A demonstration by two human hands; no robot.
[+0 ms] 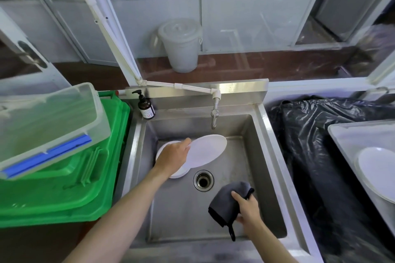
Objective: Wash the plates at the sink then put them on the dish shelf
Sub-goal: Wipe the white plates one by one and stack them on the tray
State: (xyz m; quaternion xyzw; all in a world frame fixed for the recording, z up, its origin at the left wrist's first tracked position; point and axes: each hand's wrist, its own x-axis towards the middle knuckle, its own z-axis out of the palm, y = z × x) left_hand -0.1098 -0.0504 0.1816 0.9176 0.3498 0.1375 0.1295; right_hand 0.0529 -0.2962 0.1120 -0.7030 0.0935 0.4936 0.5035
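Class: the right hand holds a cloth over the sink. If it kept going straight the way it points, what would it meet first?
Probably the drain, just ahead of the right hand and its cloth; depth is unclear.

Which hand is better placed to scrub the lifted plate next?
The right hand: it already grips the cloth just below the plate. The left hand is holding that plate tilted above the stack, so it is occupied.

A plate (206, 150) is tilting above the sink (265, 134), overlapping the stack of plates (171, 174) lying in its left part; the drain (203, 180) is sitting just right of the stack; the tap (214, 113) is hanging behind; a bin (64, 188) is standing left of the sink; a soap bottle (146, 105) is standing on its back-left corner.
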